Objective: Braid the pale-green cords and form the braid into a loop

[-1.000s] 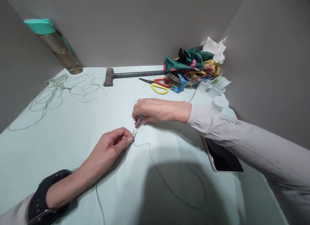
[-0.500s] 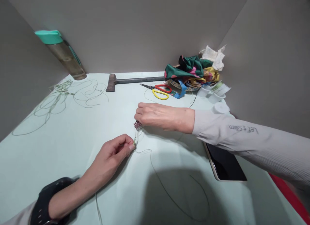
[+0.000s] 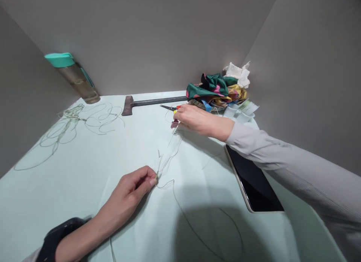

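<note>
My left hand (image 3: pixel 135 188) pinches a short green knotted cord (image 3: pixel 156 175) between thumb and forefinger, low over the table. A long loose thread (image 3: pixel 184 211) trails from there to the right and forward in a curve. My right hand (image 3: pixel 194 119) is closed around a small maroon ridged piece (image 3: pixel 175 123), mostly hidden under its fingers. Thin pale threads (image 3: pixel 172 153) stretch between the two hands. Right behind my right fingers lie scissors (image 3: pixel 168 108), blades pointing left, their red and yellow handles largely covered by the hand.
A hammer-like tool (image 3: pixel 128 105) lies along the back wall. Colourful cloth (image 3: pixel 217 87) is heaped at the back right, beside white spools (image 3: pixel 242 111). A phone (image 3: pixel 255 183) lies under my right forearm. On the left are tangled green cord (image 3: pixel 73 113) and a bottle (image 3: pixel 79 81).
My right hand has moved away from my left hand, back and to the right, carrying the maroon piece. It now covers the scissors' handles. The left hand keeps its pinch; the view has tilted slightly.
</note>
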`<state>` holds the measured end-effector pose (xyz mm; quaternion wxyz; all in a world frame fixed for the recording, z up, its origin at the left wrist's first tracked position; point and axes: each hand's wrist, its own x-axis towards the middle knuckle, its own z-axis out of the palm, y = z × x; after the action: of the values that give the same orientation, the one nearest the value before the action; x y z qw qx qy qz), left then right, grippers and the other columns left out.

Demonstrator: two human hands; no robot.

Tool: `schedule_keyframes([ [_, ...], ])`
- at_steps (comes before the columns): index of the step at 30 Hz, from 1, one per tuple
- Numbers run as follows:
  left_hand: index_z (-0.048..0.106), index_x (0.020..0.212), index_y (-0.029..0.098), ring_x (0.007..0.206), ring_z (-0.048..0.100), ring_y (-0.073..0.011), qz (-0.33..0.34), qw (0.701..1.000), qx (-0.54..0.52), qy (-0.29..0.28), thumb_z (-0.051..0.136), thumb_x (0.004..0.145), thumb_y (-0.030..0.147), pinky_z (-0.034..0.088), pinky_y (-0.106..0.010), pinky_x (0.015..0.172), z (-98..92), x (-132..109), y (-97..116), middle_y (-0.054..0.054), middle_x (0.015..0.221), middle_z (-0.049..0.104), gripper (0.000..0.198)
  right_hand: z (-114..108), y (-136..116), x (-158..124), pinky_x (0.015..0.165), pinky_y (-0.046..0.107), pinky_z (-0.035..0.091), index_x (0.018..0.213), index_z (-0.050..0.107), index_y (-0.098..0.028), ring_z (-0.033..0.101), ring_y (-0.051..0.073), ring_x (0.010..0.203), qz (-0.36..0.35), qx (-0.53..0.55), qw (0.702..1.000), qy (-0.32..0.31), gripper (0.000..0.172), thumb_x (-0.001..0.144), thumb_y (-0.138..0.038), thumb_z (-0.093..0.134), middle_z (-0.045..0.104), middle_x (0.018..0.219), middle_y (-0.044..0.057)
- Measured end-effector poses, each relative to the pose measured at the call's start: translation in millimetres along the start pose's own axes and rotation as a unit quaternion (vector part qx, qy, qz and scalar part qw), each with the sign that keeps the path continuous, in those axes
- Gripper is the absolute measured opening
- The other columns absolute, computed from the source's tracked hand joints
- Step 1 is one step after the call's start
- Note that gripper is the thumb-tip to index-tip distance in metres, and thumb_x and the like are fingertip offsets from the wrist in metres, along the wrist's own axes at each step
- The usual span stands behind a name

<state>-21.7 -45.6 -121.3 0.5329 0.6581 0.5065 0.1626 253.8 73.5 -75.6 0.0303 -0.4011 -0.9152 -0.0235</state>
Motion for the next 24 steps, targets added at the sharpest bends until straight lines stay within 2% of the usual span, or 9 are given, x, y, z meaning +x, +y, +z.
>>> schedule_keyframes([
  [3,0.055,0.076,0.022,0.07,0.041,-0.0192,0.022,0.999,0.005,-0.045,0.056,0.092,0.063,0.033,-0.03,0.064,0.6,-9.4,8.2,-0.001,0.072,0.047,0.044,11.7,2.0,10.2,0.079,0.035,0.039,0.094,0.072,-0.007,0.061,0.023,0.088,0.012,0.009,1.0,-0.004,0.021,0.103,-0.012,0.054,0.071,0.094,0.017],
  [6,0.054,0.072,0.023,0.065,0.04,-0.0183,0.037,0.997,-0.003,-0.074,0.057,0.092,0.065,0.034,-0.029,0.059,0.2,-25.6,22.1,-0.001,0.069,0.045,0.047,17.0,-7.4,17.8,0.084,0.034,0.043,0.099,0.072,-0.007,0.064,0.023,0.094,0.017,0.032,0.999,-0.011,0.021,0.103,-0.009,0.052,0.072,0.101,0.017],
  [11,0.064,0.07,0.024,0.056,0.03,-0.0148,0.007,0.998,-0.068,-0.007,0.071,0.083,0.063,0.028,-0.028,0.05,-12.0,-41.0,44.7,0.001,0.062,0.04,0.041,20.3,-17.6,19.8,0.092,0.032,0.047,0.11,0.069,-0.008,0.066,0.021,0.104,0.041,0.076,0.996,-0.018,0.026,0.102,-0.003,0.044,0.072,0.114,0.017],
  [16,0.064,0.065,0.023,0.051,0.025,-0.0111,-0.005,0.987,-0.158,0.022,0.082,0.071,0.048,0.019,-0.026,0.044,-25.9,-49.7,66.5,0.002,0.059,0.036,0.031,14.2,-23.9,1.0,0.105,0.049,0.044,0.124,0.062,-0.007,0.057,0.031,0.122,0.088,0.088,0.991,0.045,0.039,0.096,0.004,0.038,0.059,0.141,0.026],
  [19,0.065,0.064,0.022,0.051,0.028,-0.0108,0.01,0.986,-0.162,0.03,0.083,0.068,0.044,0.021,-0.026,0.045,-28.1,-63.3,78.0,0.001,0.059,0.038,0.028,-10.0,-53.7,-20.6,0.113,0.05,0.04,0.134,0.057,-0.009,0.052,0.03,0.134,0.088,0.111,0.985,0.101,0.047,0.092,0.005,0.039,0.056,0.148,0.023],
  [21,0.065,0.062,0.022,0.05,0.027,-0.0104,0.024,0.987,-0.159,0.019,0.083,0.066,0.043,0.02,-0.026,0.044,-27.8,-72.4,82.3,0.001,0.058,0.038,0.028,-31.9,-87.4,-37.2,0.111,0.041,0.044,0.143,0.05,-0.015,0.056,0.022,0.131,0.059,0.17,0.975,0.132,0.044,0.101,-0.007,0.04,0.06,0.145,0.015],
  [22,0.065,0.062,0.022,0.049,0.027,-0.0101,0.032,0.987,-0.159,0.014,0.083,0.066,0.043,0.019,-0.026,0.044,-27.5,-76.4,83.5,0.001,0.057,0.038,0.028,-42.2,-105.7,-45.8,0.106,0.038,0.047,0.142,0.051,-0.017,0.06,0.021,0.126,0.019,0.294,0.945,0.141,0.038,0.105,-0.017,0.044,0.064,0.14,0.012],
  [23,0.065,0.061,0.022,0.049,0.026,-0.0099,0.04,0.987,-0.158,0.011,0.082,0.066,0.042,0.018,-0.026,0.045,-27.2,-79.8,84.2,0.001,0.057,0.037,0.027,-51.3,-123.3,-54.3,0.1,0.035,0.049,0.136,0.056,-0.019,0.064,0.019,0.116,-0.003,0.393,0.911,0.123,0.031,0.107,-0.027,0.047,0.072,0.124,0.007],
  [24,0.066,0.062,0.022,0.05,0.025,-0.0097,0.048,0.986,-0.157,0.013,0.082,0.067,0.04,0.017,-0.025,0.045,-27.1,-82.7,84.5,0.001,0.057,0.036,0.025,-58.7,-138.7,-62.8,0.091,0.031,0.05,0.123,0.064,-0.02,0.066,0.017,0.099,-0.012,0.44,0.894,0.078,0.026,0.107,-0.034,0.048,0.075,0.101,0.002],
])
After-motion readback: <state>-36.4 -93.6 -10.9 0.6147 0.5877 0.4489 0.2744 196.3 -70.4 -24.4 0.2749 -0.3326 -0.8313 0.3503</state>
